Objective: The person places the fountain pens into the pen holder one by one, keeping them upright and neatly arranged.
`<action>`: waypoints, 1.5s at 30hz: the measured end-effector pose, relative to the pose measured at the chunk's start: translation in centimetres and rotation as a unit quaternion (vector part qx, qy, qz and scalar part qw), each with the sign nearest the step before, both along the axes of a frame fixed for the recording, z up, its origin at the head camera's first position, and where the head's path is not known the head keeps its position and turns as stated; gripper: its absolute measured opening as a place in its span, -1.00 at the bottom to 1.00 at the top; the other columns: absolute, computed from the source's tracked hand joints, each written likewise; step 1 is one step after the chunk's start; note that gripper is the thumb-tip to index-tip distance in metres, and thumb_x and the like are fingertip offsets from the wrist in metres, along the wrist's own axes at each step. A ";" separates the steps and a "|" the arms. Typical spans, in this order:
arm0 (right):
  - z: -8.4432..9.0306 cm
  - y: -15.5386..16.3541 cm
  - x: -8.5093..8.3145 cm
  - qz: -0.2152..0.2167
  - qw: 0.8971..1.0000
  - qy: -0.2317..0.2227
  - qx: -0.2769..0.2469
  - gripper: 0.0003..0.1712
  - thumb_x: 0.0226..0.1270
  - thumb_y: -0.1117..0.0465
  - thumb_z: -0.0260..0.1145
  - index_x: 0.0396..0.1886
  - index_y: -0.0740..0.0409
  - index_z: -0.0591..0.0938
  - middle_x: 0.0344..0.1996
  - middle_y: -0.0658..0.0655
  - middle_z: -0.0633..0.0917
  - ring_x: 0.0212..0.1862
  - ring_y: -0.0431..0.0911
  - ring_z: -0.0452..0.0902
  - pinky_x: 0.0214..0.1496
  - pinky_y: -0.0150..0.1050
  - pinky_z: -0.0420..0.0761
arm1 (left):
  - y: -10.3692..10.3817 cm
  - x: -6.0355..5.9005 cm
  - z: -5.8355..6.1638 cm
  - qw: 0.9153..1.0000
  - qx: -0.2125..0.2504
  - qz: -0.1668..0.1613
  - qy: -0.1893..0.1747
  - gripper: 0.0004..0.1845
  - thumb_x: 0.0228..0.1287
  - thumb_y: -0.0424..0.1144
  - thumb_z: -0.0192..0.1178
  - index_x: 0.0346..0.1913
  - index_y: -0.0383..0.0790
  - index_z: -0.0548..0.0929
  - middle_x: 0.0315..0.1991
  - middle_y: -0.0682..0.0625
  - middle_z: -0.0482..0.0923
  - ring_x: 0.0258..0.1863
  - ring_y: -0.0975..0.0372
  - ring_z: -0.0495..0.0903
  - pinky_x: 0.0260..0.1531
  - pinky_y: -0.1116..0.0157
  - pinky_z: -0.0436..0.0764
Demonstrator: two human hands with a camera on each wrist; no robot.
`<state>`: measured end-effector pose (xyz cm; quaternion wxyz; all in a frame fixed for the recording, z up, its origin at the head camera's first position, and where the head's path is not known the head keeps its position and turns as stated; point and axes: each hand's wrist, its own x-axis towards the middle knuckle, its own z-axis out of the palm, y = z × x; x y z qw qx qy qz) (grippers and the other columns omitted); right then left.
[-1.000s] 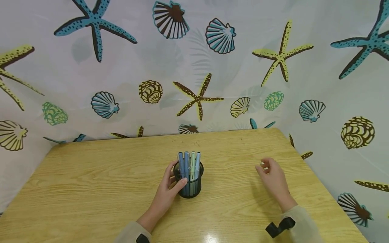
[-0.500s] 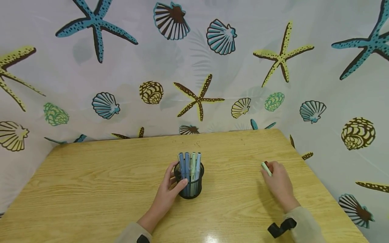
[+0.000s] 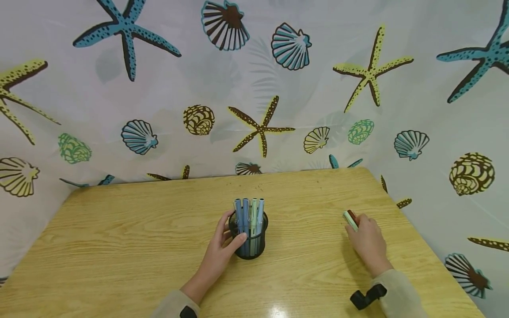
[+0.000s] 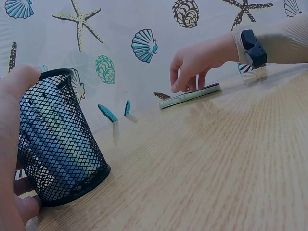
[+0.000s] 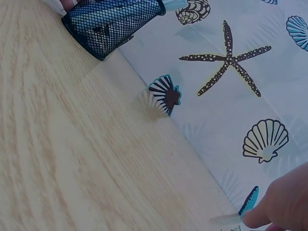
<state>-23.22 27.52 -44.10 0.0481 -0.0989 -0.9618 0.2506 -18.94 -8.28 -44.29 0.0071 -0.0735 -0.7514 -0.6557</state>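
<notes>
Seashell-printed cloth (image 3: 159, 95) hangs behind a wood-grain table (image 3: 119, 238), where the left hand (image 3: 216, 254) wraps a black mesh cup (image 4: 67, 139), thumb across its near side, the other fingers partly hidden behind. Blue and green pens (image 3: 245, 216) stand inside, any lettering too small to read; farther right, a pale green pen (image 3: 351, 221) and a partly covered dark red stick (image 3: 352, 215) show at the bent fingertips of the right hand (image 3: 369, 243), and whether these pinch either cannot be told.

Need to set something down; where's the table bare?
Bare table lies left of the left hand, between cup and right hand, and beyond the cup. Crowded: the cup, gripped by the left hand, and the two pens at the right hand.
</notes>
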 end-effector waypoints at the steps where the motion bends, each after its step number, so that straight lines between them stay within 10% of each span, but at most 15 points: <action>1: 0.0 0.0 0.0 -0.002 1.000 -0.003 0.003 -0.58 0.31 0.09 0.21 -0.06 0.36 0.46 -0.30 0.32 0.48 -0.35 0.09 0.43 -0.50 -0.11 0.43 | 0.0 0.0 0.0 1.000 0.001 -0.001 0.000 -0.28 0.29 -0.12 0.17 0.42 0.14 0.06 0.15 -0.22 0.27 0.14 -0.07 0.37 0.01 0.01 0.43; 39: -1.0 -0.6 -0.8 -0.009 0.999 -0.026 0.046 -0.76 0.21 0.39 0.06 -0.15 0.34 0.53 -0.33 0.36 0.49 -0.32 0.20 0.44 -0.58 -0.03 0.39 | 0.0 0.2 0.4 1.000 -0.005 0.005 -0.012 -0.29 0.28 -0.10 0.18 0.41 0.14 0.07 0.17 -0.27 0.26 0.17 -0.14 0.33 0.04 -0.03 0.40; 45: -1.0 -0.8 -0.8 -0.012 0.999 -0.019 0.045 -0.75 0.21 0.40 0.06 -0.13 0.34 0.53 -0.31 0.36 0.50 -0.29 0.21 0.46 -0.55 -0.01 0.43 | -0.4 -0.9 -1.8 1.000 0.002 0.009 -0.006 -0.29 0.25 -0.06 0.20 0.38 0.26 0.09 0.16 -0.21 0.28 0.17 -0.09 0.34 0.03 -0.02 0.42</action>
